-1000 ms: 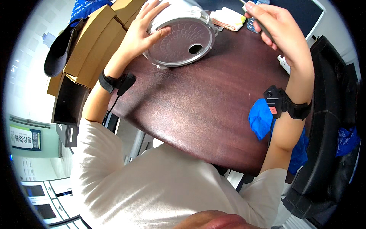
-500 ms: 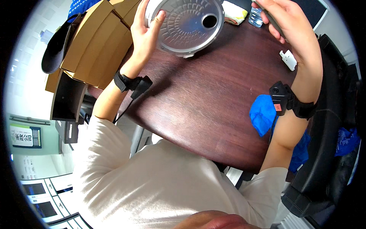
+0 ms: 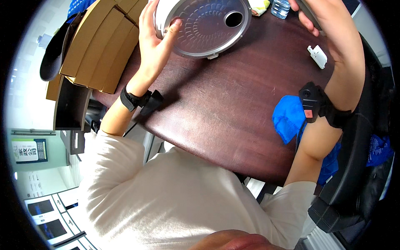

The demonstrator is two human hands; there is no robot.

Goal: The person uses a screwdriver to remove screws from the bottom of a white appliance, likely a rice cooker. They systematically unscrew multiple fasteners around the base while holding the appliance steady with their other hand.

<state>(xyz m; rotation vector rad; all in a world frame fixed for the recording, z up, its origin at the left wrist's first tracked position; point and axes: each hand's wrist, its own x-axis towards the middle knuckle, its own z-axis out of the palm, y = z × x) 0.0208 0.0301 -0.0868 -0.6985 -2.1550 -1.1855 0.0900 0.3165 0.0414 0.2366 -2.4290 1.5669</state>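
My left hand [image 3: 156, 46] grips the left rim of a round rice cooker lid [image 3: 204, 31], its thumb lying on the face. That face is silver metal with a ring pattern and one dark round hole, and a white edge shows at its left. The lid is tilted above the far side of the table, its top cut off by the frame. At the upper right, my right hand [image 3: 321, 21] is closed around a slim dark handle [image 3: 309, 13]; its far end is out of view. Below this hand, a small white plastic piece [image 3: 318, 57] lies on the table.
A clear bottle [image 3: 280, 8] and a yellow-and-white packet or cloth [image 3: 259, 6] stand at the far edge. Blue fabric [image 3: 288, 118] rests on the dark wooden table [image 3: 216, 112] by my right forearm. Cardboard boxes [image 3: 98, 50] are stacked left; a black chair [image 3: 346, 183] is at right.
The lid has turned slightly and shifted a little right and up in the picture. My right hand has moved up and right, with more of its fingers and the handle beyond the frame.
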